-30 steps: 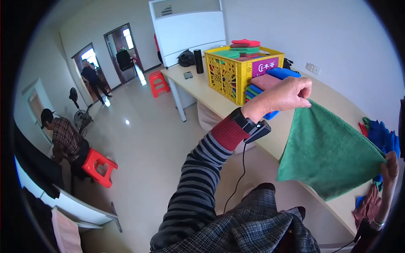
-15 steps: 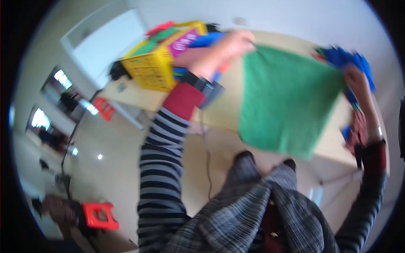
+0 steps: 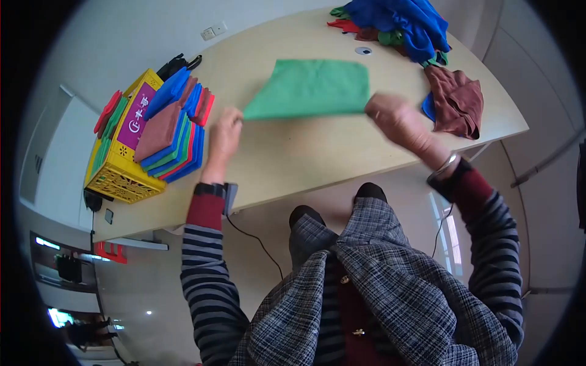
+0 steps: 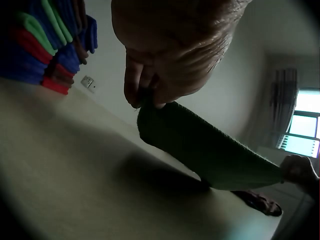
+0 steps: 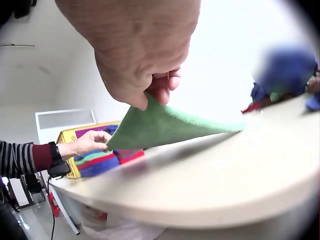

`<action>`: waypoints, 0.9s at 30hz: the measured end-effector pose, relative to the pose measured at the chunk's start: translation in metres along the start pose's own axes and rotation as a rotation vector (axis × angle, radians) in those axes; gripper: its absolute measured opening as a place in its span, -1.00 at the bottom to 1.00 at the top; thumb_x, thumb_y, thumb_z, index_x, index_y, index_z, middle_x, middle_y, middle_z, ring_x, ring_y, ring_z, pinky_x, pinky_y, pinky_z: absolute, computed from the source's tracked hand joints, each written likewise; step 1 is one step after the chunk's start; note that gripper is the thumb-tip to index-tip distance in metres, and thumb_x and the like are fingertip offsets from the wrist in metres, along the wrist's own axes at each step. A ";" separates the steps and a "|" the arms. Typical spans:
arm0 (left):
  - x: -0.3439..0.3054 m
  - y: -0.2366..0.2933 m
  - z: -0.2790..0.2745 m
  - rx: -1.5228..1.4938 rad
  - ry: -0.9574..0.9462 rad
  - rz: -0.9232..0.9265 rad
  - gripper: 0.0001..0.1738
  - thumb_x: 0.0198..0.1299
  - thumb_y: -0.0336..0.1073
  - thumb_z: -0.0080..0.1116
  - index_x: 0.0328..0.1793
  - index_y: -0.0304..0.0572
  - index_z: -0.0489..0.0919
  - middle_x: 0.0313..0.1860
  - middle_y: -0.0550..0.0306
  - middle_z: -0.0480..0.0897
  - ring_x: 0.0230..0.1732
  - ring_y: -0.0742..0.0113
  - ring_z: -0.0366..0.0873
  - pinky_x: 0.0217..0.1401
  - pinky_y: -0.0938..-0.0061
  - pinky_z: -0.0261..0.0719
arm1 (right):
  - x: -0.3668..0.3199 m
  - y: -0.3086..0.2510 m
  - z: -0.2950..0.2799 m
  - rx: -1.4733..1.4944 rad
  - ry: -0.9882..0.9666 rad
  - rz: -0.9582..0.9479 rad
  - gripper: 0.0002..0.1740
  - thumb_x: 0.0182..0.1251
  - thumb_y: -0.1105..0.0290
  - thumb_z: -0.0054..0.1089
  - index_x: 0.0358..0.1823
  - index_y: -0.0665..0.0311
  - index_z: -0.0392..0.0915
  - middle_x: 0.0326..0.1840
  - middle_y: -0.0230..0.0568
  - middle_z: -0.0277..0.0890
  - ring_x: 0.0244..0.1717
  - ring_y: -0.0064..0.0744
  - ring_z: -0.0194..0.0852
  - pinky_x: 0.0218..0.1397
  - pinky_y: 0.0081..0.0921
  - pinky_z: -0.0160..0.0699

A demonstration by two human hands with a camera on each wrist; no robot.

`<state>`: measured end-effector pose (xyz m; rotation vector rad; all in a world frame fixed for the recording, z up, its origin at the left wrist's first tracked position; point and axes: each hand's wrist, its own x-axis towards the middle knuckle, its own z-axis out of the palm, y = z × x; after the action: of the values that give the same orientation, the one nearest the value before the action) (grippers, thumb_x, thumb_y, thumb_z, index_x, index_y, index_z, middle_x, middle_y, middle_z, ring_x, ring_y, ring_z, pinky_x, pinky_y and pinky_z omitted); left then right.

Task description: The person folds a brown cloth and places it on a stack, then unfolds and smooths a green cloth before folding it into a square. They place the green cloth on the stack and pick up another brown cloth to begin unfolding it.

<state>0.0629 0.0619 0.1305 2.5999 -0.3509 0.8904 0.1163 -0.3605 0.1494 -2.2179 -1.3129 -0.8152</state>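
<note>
Over the tabletop (image 3: pixel 287 152), a green cloth (image 3: pixel 317 88) is stretched between both hands by its near edge, its far part spread away from the body. My left hand (image 3: pixel 224 137) pinches the near left corner between thumb and fingers, seen close up in the left wrist view. At the near right corner, my right hand (image 3: pixel 400 119) grips the cloth, thumb against fingers in the right wrist view. There the cloth slopes down from the raised hands, its far end low at the table surface. Its shadow falls on the table in both wrist views.
Left of the cloth stand stacks of folded cloths (image 3: pixel 163 137) against a yellow crate (image 3: pixel 125 183) holding more. A loose heap of blue, green and red cloths (image 3: pixel 403 24) lies at the back right, with a crumpled brown cloth (image 3: pixel 455 100) nearer. A phone (image 3: pixel 108 216) lies left.
The green cloth, hanging down in front of the table edge before, now extends away over the tabletop. Both hands kept hold of its corners. The head view has turned toward the table.
</note>
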 end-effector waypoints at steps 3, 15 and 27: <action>-0.064 -0.023 0.040 -0.011 -0.110 -0.087 -0.85 0.12 -0.54 0.18 -0.18 -0.19 0.52 -0.11 -0.03 0.57 -0.06 -0.19 0.58 -0.08 0.16 0.56 | -0.042 -0.026 0.057 0.046 -0.166 0.015 -0.93 0.19 0.47 0.14 -0.34 0.23 0.42 -0.37 -0.16 0.47 -0.27 -0.05 0.56 -0.16 -0.17 0.56; -0.099 -0.085 0.024 0.153 -0.190 -0.259 -0.80 0.07 -0.59 0.20 -0.16 -0.22 0.56 -0.06 -0.04 0.59 -0.05 -0.14 0.60 -0.03 0.16 0.57 | -0.049 -0.125 0.116 0.476 -0.316 0.042 -0.87 0.16 0.41 0.20 -0.31 0.26 0.46 -0.35 -0.11 0.50 -0.24 0.00 0.58 -0.17 -0.13 0.57; -0.087 -0.095 0.010 0.259 -0.145 -0.291 -0.66 0.24 -0.42 0.16 0.16 -0.24 0.60 0.15 -0.18 0.60 0.21 -0.13 0.54 0.28 0.19 0.50 | -0.002 -0.099 0.133 0.443 -0.315 0.181 -0.59 0.33 0.23 0.28 0.14 0.22 0.52 0.17 -0.07 0.58 0.16 -0.06 0.57 0.19 -0.22 0.56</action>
<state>0.0340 0.1535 0.0432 2.8605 0.1152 0.6861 0.0629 -0.2332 0.0571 -2.1093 -1.2547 -0.0910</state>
